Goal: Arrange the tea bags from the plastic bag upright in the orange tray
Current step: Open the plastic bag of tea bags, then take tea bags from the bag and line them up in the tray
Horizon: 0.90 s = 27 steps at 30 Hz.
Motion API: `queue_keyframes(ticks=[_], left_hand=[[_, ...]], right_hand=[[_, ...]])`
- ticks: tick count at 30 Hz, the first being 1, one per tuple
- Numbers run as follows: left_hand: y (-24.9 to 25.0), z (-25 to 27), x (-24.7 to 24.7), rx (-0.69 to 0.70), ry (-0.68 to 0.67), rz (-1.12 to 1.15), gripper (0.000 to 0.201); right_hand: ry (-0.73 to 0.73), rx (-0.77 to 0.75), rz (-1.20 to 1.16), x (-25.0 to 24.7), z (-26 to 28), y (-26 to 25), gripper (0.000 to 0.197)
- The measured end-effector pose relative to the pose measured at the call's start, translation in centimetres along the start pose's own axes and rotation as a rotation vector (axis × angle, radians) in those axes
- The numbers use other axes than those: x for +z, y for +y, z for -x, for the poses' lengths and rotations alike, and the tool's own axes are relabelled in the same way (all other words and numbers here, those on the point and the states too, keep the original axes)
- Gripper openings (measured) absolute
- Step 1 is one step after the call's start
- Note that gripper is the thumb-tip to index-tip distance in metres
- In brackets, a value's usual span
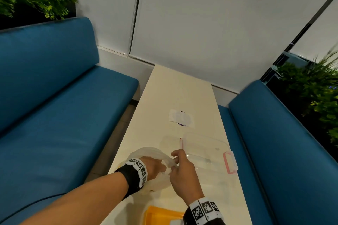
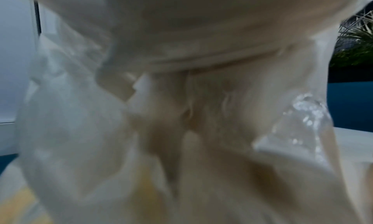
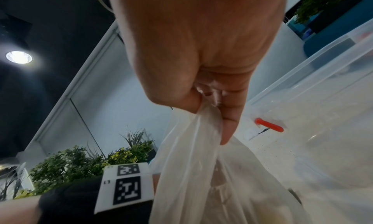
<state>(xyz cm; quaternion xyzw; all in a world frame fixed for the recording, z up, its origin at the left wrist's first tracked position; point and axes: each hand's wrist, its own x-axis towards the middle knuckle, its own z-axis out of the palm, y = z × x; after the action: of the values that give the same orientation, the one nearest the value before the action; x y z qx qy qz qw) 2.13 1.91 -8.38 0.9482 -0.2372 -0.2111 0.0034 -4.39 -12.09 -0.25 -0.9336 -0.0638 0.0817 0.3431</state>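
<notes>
Pinching plastic bag (image 1: 155, 151) rim with right hand (image 1: 182, 171); left hand (image 1: 155, 167) is reaching inside, its grasp hidden. Bag is sitting mid-table, orange tray (image 1: 162, 215) at near edge. Keeping mouth taut eases withdrawal.

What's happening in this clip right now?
A person at a long cream table is working on a thin translucent white plastic bag. The right hand pinches the bag's gathered edge and holds it up, while the left hand reaches into the opening; what its fingers hold is hidden. The flat orange plastic tray sits at the near edge, barely in view. A clear lidded storage box stands just beyond.
</notes>
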Motion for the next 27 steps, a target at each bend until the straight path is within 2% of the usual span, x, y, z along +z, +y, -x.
queue_keyframes(ticks=[2,7,11,14,16,18,21,23,25,27], left_hand=[[-0.1,0.7,-0.4,0.006,-0.016,0.024,0.026],[-0.4,2.6,-1.3,0.003,0.025,0.102,0.034],[-0.2,4.7,-2.8,0.048,0.165,0.187,0.038],[-0.6,6.6,-3.6,0.084,0.269,0.353,0.049],[-1.2,8.0,-3.8,0.088,0.354,0.521,0.056],[-1.8,9.4,-3.7,0.043,0.471,0.786,0.055],[-1.9,11.7,-3.2,-0.034,0.605,1.177,0.028],[-1.3,13.2,-3.0,-0.047,0.601,1.533,0.021],[-0.6,14.7,-2.7,-0.040,0.536,1.848,0.020],[0.1,15.7,-2.0,-0.048,0.481,1.986,0.023]], right_hand=[[0.014,0.022,-0.017,-0.1,-0.1,0.1,0.040],[0.061,0.090,-0.060,-0.6,-0.4,0.3,0.038],[0.083,0.128,-0.093,-0.8,-0.8,0.1,0.036],[0.089,0.151,-0.131,-0.8,-0.9,-0.1,0.034],[0.094,0.150,-0.165,-0.8,-1.1,-0.1,0.032],[0.092,0.148,-0.189,-0.7,-1.2,-0.1,0.031],[0.087,0.140,-0.204,-0.3,-1.1,-0.2,0.028],[0.084,0.130,-0.212,0.0,-1.0,-0.2,0.027],[0.078,0.126,-0.219,0.2,-0.7,-0.2,0.027],[0.058,0.124,-0.224,0.3,-0.3,-0.2,0.027]])
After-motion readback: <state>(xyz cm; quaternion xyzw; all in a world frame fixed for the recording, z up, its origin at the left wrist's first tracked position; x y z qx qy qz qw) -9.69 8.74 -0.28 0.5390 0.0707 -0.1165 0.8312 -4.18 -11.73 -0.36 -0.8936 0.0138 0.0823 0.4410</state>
